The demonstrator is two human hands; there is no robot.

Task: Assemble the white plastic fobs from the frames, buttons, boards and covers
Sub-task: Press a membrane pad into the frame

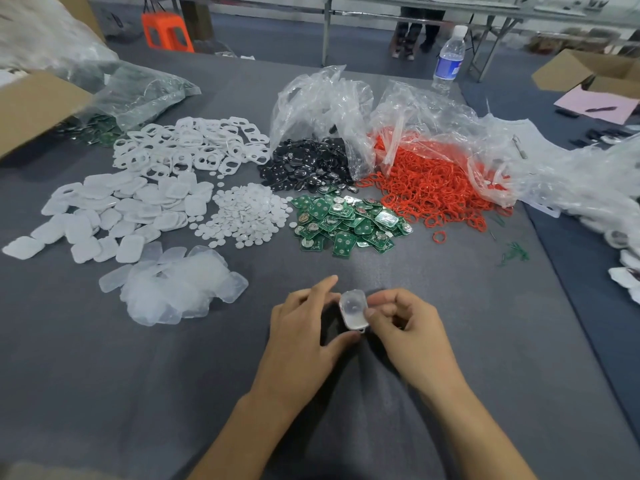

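Observation:
A small white fob (353, 309) with a clear domed cover sits between both hands, just above the grey table. My left hand (304, 334) pinches its left edge with thumb below and index finger above. My right hand (408, 327) grips its right edge with curled fingers. Behind lie piles of parts: white frames (194, 147), white covers (114, 209), small white round buttons (242, 213), green boards (346, 223) and translucent covers (173, 285).
Black round parts (308, 164) and red rings (433, 188) spill from clear bags at the back. A water bottle (449, 60) stands behind them. Cardboard boxes sit at far left (31, 105) and far right (588, 71). More white parts lie at the right edge (627, 271).

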